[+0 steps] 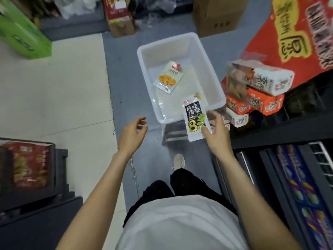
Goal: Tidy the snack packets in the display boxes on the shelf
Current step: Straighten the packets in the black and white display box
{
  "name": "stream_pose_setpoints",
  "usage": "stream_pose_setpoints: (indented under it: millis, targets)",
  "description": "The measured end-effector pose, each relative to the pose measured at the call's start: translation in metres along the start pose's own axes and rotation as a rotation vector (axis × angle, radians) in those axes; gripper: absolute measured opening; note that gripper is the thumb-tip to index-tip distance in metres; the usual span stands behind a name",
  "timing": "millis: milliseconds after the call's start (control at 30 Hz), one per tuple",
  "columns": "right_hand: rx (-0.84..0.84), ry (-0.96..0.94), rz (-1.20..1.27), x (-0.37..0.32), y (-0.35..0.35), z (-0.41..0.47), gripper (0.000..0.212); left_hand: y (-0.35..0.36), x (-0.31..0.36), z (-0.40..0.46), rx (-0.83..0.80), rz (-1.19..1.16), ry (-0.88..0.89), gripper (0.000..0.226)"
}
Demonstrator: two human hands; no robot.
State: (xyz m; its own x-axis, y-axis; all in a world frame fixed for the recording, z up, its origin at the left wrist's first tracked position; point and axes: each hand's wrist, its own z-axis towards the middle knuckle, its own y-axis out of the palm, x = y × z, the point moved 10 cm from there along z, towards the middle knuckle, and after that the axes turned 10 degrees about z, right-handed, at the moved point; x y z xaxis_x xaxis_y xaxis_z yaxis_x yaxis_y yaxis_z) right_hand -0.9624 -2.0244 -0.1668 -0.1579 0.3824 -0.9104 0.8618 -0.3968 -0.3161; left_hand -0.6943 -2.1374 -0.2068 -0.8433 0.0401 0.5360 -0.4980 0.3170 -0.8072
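My right hand [217, 131] pinches the lower end of a black-and-white seaweed snack packet [195, 115] with a green "8" on it, held over the near rim of a white plastic bin [219, 98]. A white packet with a yellow picture [168, 76] lies flat inside the bin. A corner of another packet [197, 96] peeks out behind the held one. My left hand [132, 135] hovers to the left of the bin with its fingers loosely curled, holding nothing.
The bin stands on a metal stool [173, 135] in a grey aisle. Stacked noodle packs [255, 87] and a dark shelf with blue packets [297, 186] are to the right. Cardboard boxes [216, 15] stand behind, a green box [21, 33] far left, a red box [27, 165] near left.
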Motion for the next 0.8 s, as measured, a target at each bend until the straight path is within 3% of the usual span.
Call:
stream_pose_setpoints:
  millis: [200,467,634,800]
  targets:
    - [-0.034,0.009,-0.117,-0.030,0.028,0.110,0.057,-0.011,0.011,0.088,-0.052,-0.144,-0.134,0.053]
    - [0.003,0.238,-0.110,0.007,0.105,0.241,0.062,-0.022,0.023,0.221,-0.119,-0.077,-0.056,0.074]
    - [0.113,0.402,-0.071,0.036,0.146,0.262,0.058,-0.022,0.028,0.274,-0.214,-0.011,0.054,0.073]
    - [0.217,0.413,-0.094,0.036,0.155,0.263,0.055,-0.022,0.027,0.290,-0.297,0.151,0.150,0.076]
